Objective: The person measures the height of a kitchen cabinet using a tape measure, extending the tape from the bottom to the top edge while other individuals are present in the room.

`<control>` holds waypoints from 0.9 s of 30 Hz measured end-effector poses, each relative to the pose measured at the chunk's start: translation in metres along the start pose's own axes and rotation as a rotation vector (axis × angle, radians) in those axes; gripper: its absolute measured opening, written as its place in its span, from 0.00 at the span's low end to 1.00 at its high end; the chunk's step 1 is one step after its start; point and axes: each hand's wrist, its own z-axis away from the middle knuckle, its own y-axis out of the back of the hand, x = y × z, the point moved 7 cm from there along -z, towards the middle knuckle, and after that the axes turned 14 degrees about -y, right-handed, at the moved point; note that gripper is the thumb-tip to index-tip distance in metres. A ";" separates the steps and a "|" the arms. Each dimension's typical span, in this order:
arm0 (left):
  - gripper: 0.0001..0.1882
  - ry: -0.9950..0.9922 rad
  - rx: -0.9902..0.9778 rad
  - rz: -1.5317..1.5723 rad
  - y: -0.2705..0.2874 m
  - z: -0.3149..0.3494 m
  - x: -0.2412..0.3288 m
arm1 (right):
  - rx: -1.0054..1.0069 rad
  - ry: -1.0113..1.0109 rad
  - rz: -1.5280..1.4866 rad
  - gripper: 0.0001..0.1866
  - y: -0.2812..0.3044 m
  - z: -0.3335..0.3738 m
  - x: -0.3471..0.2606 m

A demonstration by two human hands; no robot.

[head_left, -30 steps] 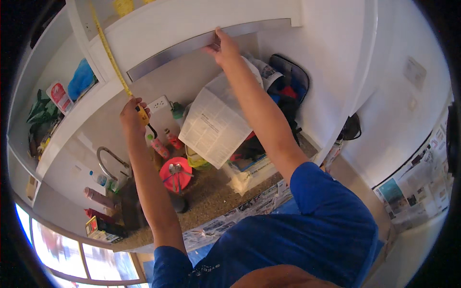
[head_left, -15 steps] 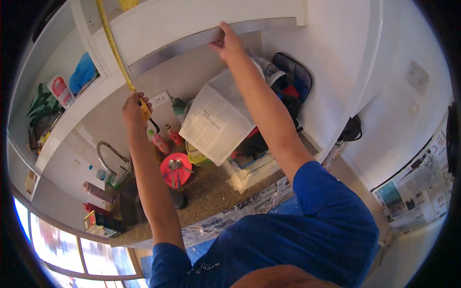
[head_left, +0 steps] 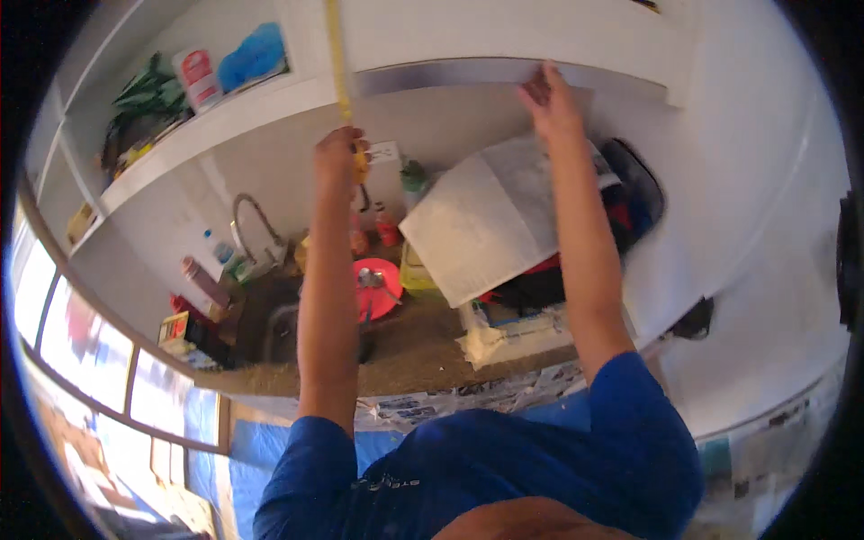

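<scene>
While the left hand gripped the tape measure, tilting risked buckling its blade, the right hand's hold unclear.

Yellow tape measure, extended upward beside grey strip

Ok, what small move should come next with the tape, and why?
Probably steady the tape measure in the left hand and check its alignment: the yellow blade extends upward from it, close to the left end of the grey metal strip, while the right hand is at the strip farther right.
</scene>
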 end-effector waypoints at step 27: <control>0.18 -0.092 0.087 -0.020 -0.020 0.008 0.002 | 0.552 1.267 1.297 0.37 -0.069 0.084 -0.028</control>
